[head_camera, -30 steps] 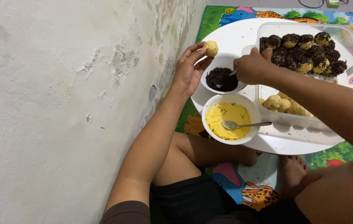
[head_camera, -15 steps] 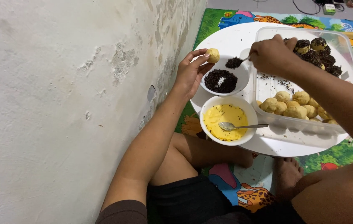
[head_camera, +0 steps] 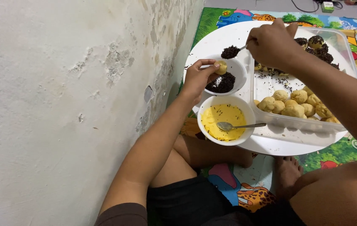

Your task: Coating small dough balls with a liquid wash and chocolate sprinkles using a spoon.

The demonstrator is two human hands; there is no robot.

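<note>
Upper centre of frame: dough ball [head_camera: 221, 67] pinched by left hand [head_camera: 198, 78] fingers over sprinkle bowl [head_camera: 240, 72]; loaded spoon [head_camera: 231, 52] gripped by right hand [head_camera: 272, 44] fingers.

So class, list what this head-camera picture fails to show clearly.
- Spoon handle: hidden inside the right hand.
- Coated balls in the clear tray: partly behind that hand.
- Small green box: too small, cut by the top edge.
- Left hand's palm: faces away.

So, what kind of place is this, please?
Probably a home floor, not a kitchen counter. The person sits on a colourful animal-print play mat beside a peeling plaster wall, with a low round white table over the legs.
</note>
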